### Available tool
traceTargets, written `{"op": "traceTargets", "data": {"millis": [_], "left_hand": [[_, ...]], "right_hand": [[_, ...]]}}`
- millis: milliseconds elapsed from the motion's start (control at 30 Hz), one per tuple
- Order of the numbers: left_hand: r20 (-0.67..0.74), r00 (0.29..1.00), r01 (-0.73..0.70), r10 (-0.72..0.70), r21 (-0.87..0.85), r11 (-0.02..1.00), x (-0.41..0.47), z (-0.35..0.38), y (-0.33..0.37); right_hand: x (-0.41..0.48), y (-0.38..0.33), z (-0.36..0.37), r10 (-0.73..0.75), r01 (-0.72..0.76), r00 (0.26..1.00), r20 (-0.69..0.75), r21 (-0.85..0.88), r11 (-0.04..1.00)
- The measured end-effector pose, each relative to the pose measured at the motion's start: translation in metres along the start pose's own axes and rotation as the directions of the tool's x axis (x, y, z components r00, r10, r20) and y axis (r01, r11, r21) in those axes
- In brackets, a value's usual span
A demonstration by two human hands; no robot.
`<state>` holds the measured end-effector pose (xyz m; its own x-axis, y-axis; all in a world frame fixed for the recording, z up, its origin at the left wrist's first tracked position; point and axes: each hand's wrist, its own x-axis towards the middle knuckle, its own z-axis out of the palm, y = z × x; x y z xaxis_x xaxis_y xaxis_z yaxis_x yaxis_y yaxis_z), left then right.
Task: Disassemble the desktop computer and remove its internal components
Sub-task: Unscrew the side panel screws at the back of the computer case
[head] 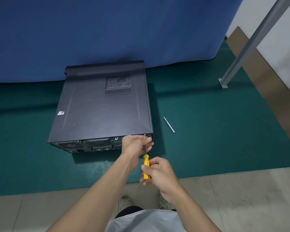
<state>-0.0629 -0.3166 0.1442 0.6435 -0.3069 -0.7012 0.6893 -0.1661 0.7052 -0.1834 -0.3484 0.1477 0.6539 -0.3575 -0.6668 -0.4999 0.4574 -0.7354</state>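
Note:
A black desktop computer case (99, 111) lies flat on the green mat (216, 131), its rear panel of ports and vents facing me. My right hand (159, 173) grips the yellow handle of a screwdriver (146, 166) whose thin shaft points up to a silver screw (144, 135) at the rear panel's top right corner. My left hand (136, 145) curls around the shaft near its tip, beside that corner. The side cover with its vent grille (117, 85) is on the case.
A small silver screwdriver bit (169, 125) lies on the mat right of the case. A blue curtain (107, 30) hangs behind. A grey metal post (251, 42) is bolted down at the right. The mat's front edge meets tiled floor (233, 198) near my feet.

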Motion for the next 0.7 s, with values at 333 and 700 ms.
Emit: {"op": "traceTargets", "data": {"millis": [333,700], "left_hand": [[0.050,0.999,0.010,-0.006,-0.092,0.996,0.000,0.002,-0.002],[0.044,0.998,-0.036,0.037,-0.024,0.999,-0.003,0.004,-0.004]], "right_hand": [[-0.007,-0.009,-0.022,0.090,-0.187,0.935,0.344,0.263,0.946],[-0.006,-0.006,-0.017,0.112,-0.199,0.953,0.282,0.302,0.932]]}}
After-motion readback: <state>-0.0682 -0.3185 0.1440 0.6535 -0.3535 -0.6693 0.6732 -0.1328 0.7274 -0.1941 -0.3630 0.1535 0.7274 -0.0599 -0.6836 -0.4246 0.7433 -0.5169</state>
